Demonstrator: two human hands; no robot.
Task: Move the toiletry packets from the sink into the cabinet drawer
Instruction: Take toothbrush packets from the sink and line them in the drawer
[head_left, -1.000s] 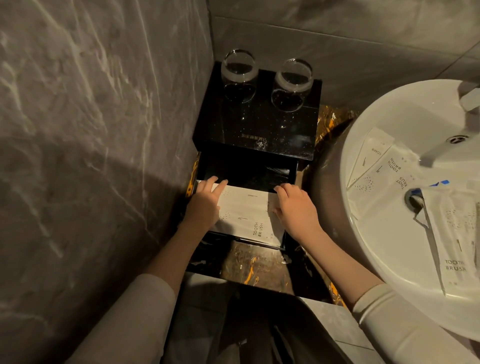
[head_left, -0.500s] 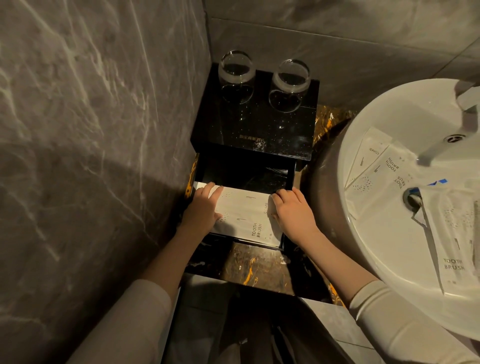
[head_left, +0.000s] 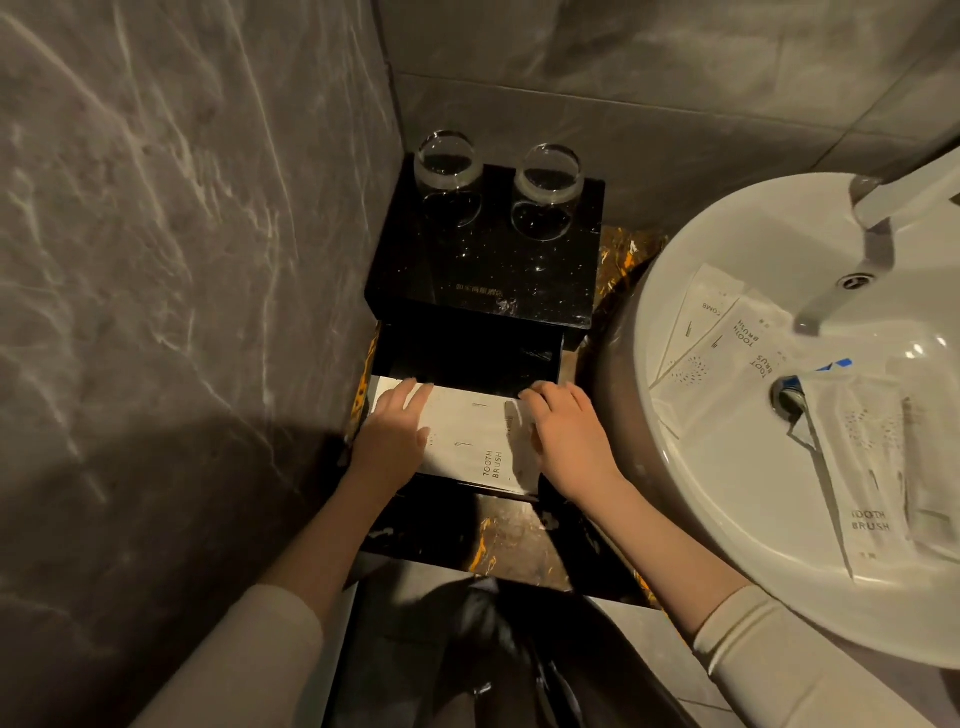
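Both hands are down in the open drawer (head_left: 540, 358) of the black cabinet (head_left: 483, 270). The left hand (head_left: 392, 436) lies flat on the left end of the white packets (head_left: 470, 441), fingers straight, not curled round anything. The right hand (head_left: 569, 436) rests on the right end, fingers bent a little over the edge — can't tell if it pinches the packets or only presses. So this lot is in the drawer already, long side going left to right, "TOOTH BRUSH" print near the front.

The rest is still in the sink (head_left: 727, 499), well off to the right. There's a comb packet (head_left: 706, 312) and toothbrush packets (head_left: 748, 353) at the left side of the bowl, & one more toothbrush packet (head_left: 857, 467) at the right, past the drain (head_left: 787, 397) and under the tap (head_left: 841, 291).

What counts for the next move, I think: the sink is on the right-hand side, so the right hand is much nearer. It'd go up and to the right, over the rim. The near packets lie slanted, long ends pointing up the bowl wall — prob. easiest to grab by the low end. The left hand would have to cross the body, so it's best kept on the drawer pile.

Two glasses (head_left: 498, 182) stand at the back of the cabinet top.
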